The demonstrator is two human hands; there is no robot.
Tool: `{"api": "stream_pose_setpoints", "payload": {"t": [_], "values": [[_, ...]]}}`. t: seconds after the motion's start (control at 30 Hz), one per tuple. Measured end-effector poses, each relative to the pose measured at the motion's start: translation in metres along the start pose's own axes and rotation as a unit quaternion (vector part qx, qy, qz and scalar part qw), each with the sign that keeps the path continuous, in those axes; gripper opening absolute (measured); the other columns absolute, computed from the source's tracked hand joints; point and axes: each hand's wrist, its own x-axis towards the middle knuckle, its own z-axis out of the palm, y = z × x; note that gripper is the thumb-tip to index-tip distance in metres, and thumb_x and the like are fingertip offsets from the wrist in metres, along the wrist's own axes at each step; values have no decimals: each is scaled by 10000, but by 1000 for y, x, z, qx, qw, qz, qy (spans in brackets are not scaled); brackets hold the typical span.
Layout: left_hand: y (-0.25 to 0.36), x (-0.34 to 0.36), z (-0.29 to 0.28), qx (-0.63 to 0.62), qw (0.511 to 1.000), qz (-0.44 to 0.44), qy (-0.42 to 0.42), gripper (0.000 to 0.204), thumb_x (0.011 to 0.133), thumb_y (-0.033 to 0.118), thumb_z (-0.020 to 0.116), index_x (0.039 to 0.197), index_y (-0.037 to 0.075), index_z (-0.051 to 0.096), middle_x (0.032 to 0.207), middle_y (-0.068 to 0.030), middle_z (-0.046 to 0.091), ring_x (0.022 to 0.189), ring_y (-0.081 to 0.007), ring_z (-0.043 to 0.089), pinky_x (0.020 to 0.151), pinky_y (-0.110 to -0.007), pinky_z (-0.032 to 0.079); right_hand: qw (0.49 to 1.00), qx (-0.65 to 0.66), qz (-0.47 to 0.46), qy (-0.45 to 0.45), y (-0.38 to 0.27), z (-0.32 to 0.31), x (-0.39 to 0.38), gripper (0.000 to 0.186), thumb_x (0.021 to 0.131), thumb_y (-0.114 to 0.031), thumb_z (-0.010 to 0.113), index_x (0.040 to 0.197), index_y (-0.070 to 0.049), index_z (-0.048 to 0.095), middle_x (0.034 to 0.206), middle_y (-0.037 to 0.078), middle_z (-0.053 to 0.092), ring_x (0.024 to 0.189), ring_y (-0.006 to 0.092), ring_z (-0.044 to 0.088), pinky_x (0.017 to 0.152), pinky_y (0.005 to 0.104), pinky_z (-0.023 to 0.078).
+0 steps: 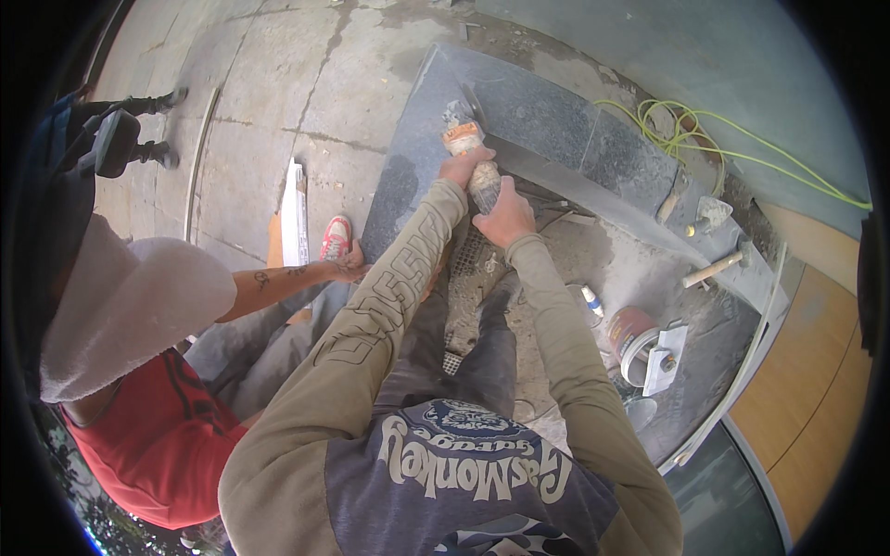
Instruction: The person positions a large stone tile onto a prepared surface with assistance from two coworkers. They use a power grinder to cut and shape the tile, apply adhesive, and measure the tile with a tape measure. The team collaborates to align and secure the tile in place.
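Both my hands are closed around a dusty angle grinder (pixel 485 178) with an orange head. My left hand (pixel 464 166) grips it close behind the head, and my right hand (pixel 507 214) wraps the rear of the body. The grinder's head is over a dark grey stone slab (pixel 528 93), near the slab's inner corner. Whether its disc touches the stone I cannot tell. To the left, a co-worker in a red top, a white cloth over the head, reaches a hand (pixel 348 268) toward the slab's near left edge, close to my left forearm.
On the right of the stonework lie a wooden-handled hammer (pixel 712 270) and a trowel (pixel 710 214). A yellow-green cable (pixel 669 139) coils by the wall. Below them stand a reddish bucket (pixel 633 335) and a white-and-blue bottle (pixel 591 301). White strips (pixel 295 213) lie at left; another person stands beyond.
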Motion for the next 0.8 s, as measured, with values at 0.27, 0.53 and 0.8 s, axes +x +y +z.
{"api": "stream_pose_setpoints", "payload": {"t": [0.27, 0.53, 0.8], "values": [[-1, 7, -2, -20, 1000, -16, 3, 346, 836, 136, 825, 1094, 18, 626, 880, -125, 709, 749, -269, 717, 711, -414, 600, 1000, -6, -2, 0, -3, -1, 2, 623, 778, -255, 808, 1248, -50, 454, 1112, 312, 715, 1077, 515, 686, 928, 577, 542], [1, 2, 1, -3, 1000, -7, 15, 349, 838, 138, 826, 1095, 13, 627, 885, -132, 716, 744, -269, 718, 701, -410, 605, 1000, -3, 4, -5, -2, 1, 3, 630, 771, -248, 808, 1249, -47, 450, 1108, 317, 713, 1077, 518, 683, 932, 579, 536], [-4, -9, 2, 0, 1000, 1, 20, 391, 789, 108, 850, 1093, -56, 666, 918, -137, 732, 761, -256, 731, 681, -391, 597, 1000, 2, -2, 3, 4, 2, -6, 665, 747, -248, 821, 1259, -39, 452, 1100, 323, 710, 1076, 525, 676, 926, 578, 530]]}}
